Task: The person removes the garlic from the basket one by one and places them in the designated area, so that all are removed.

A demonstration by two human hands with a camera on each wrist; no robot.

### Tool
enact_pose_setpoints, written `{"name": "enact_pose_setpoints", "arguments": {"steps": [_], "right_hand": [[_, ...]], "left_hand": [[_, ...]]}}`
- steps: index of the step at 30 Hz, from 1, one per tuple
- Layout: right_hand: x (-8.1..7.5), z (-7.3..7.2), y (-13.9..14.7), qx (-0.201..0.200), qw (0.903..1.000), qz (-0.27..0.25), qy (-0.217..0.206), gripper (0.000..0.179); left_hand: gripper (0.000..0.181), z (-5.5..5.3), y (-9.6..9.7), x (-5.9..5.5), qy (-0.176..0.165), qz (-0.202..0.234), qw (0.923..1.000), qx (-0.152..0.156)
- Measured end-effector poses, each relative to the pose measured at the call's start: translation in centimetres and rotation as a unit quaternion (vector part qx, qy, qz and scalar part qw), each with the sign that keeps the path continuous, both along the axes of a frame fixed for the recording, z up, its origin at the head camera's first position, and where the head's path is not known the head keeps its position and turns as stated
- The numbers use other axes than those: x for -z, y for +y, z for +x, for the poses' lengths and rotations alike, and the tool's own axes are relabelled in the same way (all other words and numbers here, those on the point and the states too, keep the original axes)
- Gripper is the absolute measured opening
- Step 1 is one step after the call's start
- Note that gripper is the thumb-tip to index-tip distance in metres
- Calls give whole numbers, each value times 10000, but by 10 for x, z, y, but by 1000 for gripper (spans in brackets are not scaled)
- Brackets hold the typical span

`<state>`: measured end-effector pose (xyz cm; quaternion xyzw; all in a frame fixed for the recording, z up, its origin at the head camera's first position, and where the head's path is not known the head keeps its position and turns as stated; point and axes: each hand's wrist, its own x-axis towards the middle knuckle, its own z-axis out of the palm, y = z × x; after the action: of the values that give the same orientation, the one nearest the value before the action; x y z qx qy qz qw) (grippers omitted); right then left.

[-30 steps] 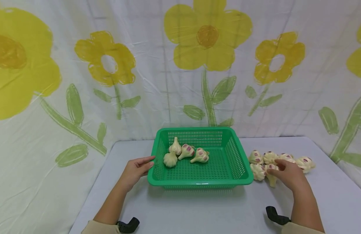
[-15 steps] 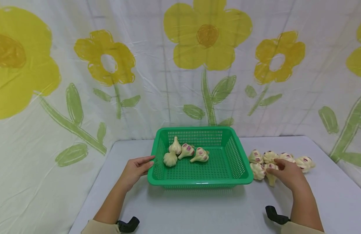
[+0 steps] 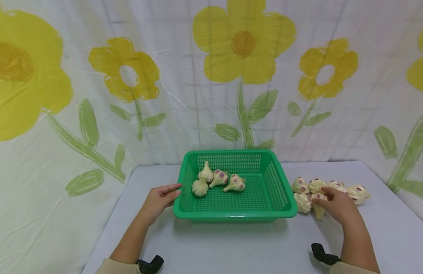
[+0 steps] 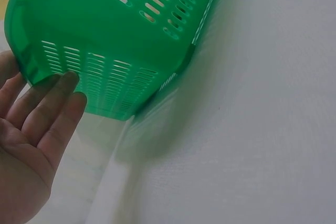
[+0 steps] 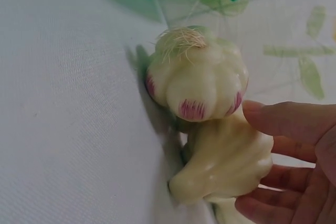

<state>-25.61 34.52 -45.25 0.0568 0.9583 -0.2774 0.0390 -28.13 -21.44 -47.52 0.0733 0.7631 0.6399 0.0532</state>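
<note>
My left hand touches the left side of a green plastic basket; in the left wrist view its fingers stretch out against the slotted wall below the rim. On the right, my right hand holds a garlic bulb between thumb and fingers, its stem pointing toward the front of the table. Beside it sits another garlic bulb with roots and purple streaks. Several more garlic bulbs cluster around the hand, partly hidden by it. Inside the basket, several garlic bulbs lie toward the left and middle.
A white cloth covers the table. Behind it hangs a white curtain printed with yellow flowers. The basket's right wall stands close to the loose garlic, with a garlic bulb at the far right of the group.
</note>
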Motion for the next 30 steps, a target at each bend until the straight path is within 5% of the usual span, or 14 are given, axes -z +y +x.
{"name": "enact_pose_setpoints", "arguments": {"steps": [30], "right_hand": [[-12,4,-3,280,9992,24,271,79]], "left_hand": [[47,1,1,-1,-45,-32,10000,-55]]}}
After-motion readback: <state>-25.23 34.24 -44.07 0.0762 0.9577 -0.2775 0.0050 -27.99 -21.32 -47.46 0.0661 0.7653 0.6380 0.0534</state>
